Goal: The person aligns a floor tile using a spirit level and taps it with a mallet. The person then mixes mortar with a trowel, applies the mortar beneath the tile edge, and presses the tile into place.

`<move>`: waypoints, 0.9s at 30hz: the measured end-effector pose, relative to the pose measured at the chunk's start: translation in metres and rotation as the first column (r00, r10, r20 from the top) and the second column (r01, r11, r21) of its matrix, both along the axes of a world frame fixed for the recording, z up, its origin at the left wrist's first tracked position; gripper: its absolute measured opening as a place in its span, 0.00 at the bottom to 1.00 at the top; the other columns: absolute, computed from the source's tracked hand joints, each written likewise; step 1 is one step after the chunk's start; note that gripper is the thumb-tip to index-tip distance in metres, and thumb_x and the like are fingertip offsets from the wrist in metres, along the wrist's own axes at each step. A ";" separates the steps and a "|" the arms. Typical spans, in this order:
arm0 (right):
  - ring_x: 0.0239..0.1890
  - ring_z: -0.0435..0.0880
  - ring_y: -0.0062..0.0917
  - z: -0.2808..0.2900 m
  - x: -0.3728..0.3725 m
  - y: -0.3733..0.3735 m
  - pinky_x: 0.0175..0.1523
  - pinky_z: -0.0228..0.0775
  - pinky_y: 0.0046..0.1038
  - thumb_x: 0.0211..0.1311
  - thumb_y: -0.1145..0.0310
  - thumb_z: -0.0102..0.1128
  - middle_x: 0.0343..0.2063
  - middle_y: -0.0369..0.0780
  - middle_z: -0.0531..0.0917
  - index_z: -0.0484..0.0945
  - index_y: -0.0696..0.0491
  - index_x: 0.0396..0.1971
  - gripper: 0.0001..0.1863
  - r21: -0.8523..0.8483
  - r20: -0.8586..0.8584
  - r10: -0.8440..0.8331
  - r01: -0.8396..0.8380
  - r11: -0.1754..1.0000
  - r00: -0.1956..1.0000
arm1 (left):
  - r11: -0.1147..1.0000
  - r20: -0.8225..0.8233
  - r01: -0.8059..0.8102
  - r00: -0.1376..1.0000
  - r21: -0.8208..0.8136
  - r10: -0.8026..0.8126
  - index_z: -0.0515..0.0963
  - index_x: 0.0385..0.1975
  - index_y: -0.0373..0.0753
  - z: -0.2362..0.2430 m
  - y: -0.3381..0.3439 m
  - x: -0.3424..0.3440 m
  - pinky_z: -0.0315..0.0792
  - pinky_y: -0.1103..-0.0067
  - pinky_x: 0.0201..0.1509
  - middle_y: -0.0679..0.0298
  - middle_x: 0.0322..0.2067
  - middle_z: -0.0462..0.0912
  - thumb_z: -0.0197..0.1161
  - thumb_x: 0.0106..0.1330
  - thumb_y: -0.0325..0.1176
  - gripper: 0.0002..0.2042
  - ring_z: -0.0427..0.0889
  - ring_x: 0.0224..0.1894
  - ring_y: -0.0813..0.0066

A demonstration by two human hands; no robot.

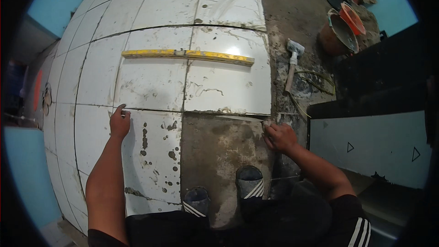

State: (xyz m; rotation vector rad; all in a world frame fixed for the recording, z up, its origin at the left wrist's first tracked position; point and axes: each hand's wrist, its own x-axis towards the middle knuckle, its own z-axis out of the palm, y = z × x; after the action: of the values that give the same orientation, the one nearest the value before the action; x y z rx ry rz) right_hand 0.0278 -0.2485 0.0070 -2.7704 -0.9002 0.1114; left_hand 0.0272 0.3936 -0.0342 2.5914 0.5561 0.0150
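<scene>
My left hand [120, 122] is over the white floor tiles at a joint, its fingers curled in and index finger and thumb near each other. A small pale bit shows by the thumb, too small to name. At the tile edge on the right, my right hand [280, 136] has its fingers closed at the end of a thin pale strip [240, 118]. That strip runs along the front edge of a laid white tile [228, 89], beside a bare patch of grey floor [215, 148]. A yellow spirit level [210, 56] lies across two tiles beyond my hands.
A mallet with a pale head [295, 49] lies right of the tiles, near a loose strap [315, 82]. Farther back stand a mortar-stained bucket [337, 36] and an orange container [353, 18]. My feet in striped slides [250, 183] are on the bare patch. A pale panel [375, 151] borders the right.
</scene>
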 end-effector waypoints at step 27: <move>0.48 0.80 0.26 0.055 0.173 0.143 0.66 0.61 0.38 0.61 0.70 0.54 0.35 0.31 0.81 0.88 0.40 0.39 0.14 -0.327 0.007 0.558 -0.525 0.785 0.830 | 0.998 -0.064 -0.054 0.996 0.022 0.055 0.78 0.60 0.41 0.014 -0.014 -0.003 0.77 0.63 0.55 0.51 0.42 0.88 0.63 0.68 0.37 0.21 0.86 0.46 0.51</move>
State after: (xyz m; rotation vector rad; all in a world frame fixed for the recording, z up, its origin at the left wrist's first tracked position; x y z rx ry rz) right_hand 0.2005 -0.1057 0.0623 -2.7045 -1.8423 0.2229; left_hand 0.0238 0.3792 -0.0199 2.6036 0.6529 -0.0458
